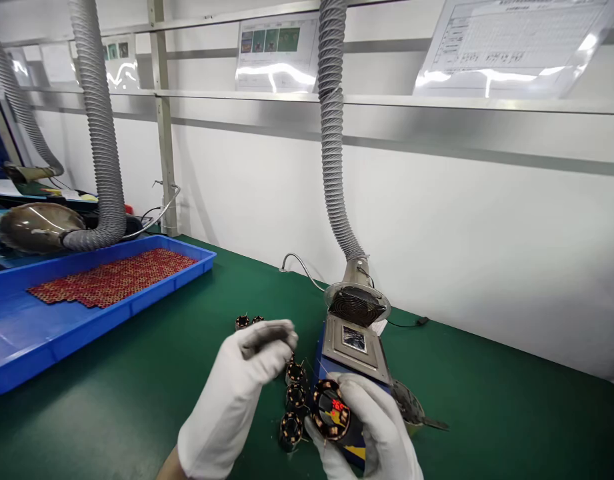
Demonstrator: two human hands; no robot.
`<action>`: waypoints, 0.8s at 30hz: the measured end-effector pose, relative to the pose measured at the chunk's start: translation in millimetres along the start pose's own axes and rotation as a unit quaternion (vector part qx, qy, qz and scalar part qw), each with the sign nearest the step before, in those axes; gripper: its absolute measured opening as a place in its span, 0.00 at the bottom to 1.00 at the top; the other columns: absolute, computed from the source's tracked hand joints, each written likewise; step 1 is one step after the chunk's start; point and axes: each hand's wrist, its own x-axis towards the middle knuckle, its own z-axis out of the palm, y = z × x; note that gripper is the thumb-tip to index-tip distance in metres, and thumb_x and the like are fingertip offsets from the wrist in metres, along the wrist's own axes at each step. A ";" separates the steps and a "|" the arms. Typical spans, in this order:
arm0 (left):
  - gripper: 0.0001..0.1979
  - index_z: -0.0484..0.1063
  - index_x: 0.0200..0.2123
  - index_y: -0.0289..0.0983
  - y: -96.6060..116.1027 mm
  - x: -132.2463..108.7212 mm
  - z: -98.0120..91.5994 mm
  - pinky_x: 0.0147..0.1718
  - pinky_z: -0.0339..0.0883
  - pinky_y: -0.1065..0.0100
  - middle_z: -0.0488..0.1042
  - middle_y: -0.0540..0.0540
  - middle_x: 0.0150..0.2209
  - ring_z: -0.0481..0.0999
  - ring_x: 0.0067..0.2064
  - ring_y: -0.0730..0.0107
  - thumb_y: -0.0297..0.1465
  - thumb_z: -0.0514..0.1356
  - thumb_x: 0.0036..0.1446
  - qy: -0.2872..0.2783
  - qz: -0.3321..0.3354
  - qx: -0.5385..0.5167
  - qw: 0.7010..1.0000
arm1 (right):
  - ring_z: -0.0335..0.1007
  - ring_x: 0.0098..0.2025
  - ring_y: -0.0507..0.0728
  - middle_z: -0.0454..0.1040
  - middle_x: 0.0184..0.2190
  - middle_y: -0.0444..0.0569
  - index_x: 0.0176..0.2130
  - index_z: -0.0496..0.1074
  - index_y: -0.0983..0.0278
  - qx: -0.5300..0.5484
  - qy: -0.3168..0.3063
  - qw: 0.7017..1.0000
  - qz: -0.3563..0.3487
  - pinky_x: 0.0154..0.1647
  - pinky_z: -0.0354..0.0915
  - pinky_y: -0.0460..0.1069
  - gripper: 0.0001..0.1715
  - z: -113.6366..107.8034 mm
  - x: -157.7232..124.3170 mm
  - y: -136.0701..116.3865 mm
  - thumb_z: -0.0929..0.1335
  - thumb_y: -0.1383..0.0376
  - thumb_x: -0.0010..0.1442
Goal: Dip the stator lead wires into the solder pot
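Both my hands wear white gloves. My right hand (374, 430) is closed around a round wound coil part (328, 410) with copper windings, held up in front of the blue solder pot unit (351, 347). My left hand (247, 380) is raised beside it with fingers curled together, the fingertips darkened; what they pinch, if anything, is too small to make out. Below and between the hands, three similar coil parts (295, 395) lie in a row on the green mat (137, 393). Two more coil parts (248, 322) sit just beyond my left hand.
A blue tray (31, 333) holding several rows of red-brown parts lies at the left. Grey fume hoses (333, 167) hang down, one ending in a fan hood (357, 305) over the solder unit. A white wall panel stands behind.
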 end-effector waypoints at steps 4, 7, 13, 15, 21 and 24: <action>0.09 0.77 0.33 0.38 3.8 -3.1 2.7 0.37 0.68 0.75 0.78 0.48 0.31 0.75 0.37 0.71 0.29 0.68 0.44 -0.102 -0.093 0.115 0.984 | 0.69 0.45 0.55 0.68 0.45 0.49 0.51 0.67 0.57 -0.012 -0.017 0.999 -0.041 0.42 0.67 0.46 0.21 0.8 -1.0 2.3 0.67 0.70 0.57; 0.04 0.75 0.25 0.36 0.3 -2.3 6.4 0.30 0.66 0.74 0.75 0.50 0.25 0.71 0.29 0.73 0.27 0.66 0.41 -0.093 -0.074 0.140 0.983 | 0.68 0.46 0.54 0.67 0.45 0.49 0.51 0.66 0.57 -0.027 -0.039 0.997 -0.054 0.44 0.66 0.45 0.20 0.3 -0.4 1.7 0.66 0.69 0.59; 0.06 0.73 0.25 0.36 -0.4 -0.6 9.4 0.30 0.66 0.73 0.74 0.50 0.25 0.71 0.29 0.72 0.27 0.65 0.40 -0.041 -0.046 0.162 0.985 | 0.67 0.47 0.54 0.66 0.46 0.48 0.52 0.64 0.56 -0.026 -0.050 0.998 -0.032 0.45 0.66 0.45 0.23 0.9 -2.3 1.4 0.67 0.70 0.58; 0.10 0.74 0.31 0.37 0.2 -1.9 10.7 0.36 0.67 0.72 0.77 0.48 0.32 0.74 0.36 0.69 0.27 0.66 0.39 -0.032 -0.034 0.166 0.985 | 0.67 0.47 0.53 0.66 0.46 0.48 0.52 0.64 0.56 -0.026 -0.049 0.998 -0.027 0.45 0.65 0.45 0.24 1.0 -2.3 1.5 0.67 0.70 0.57; 0.04 0.76 0.25 0.36 -4.7 -1.4 8.0 0.32 0.67 0.75 0.77 0.49 0.26 0.73 0.30 0.74 0.26 0.66 0.41 -0.054 -0.081 0.090 0.991 | 0.67 0.46 0.54 0.67 0.46 0.47 0.51 0.65 0.53 -0.038 -0.072 0.997 -0.010 0.44 0.66 0.46 0.21 1.5 -2.3 -1.7 0.67 0.68 0.58; 0.06 0.76 0.27 0.38 -0.9 5.6 -1.0 0.35 0.68 0.78 0.77 0.52 0.27 0.75 0.31 0.75 0.29 0.69 0.41 0.011 -0.024 -0.001 1.000 | 0.67 0.46 0.55 0.67 0.45 0.47 0.49 0.66 0.52 -0.005 -0.082 0.994 0.067 0.45 0.66 0.47 0.19 1.2 -6.4 -4.7 0.68 0.62 0.57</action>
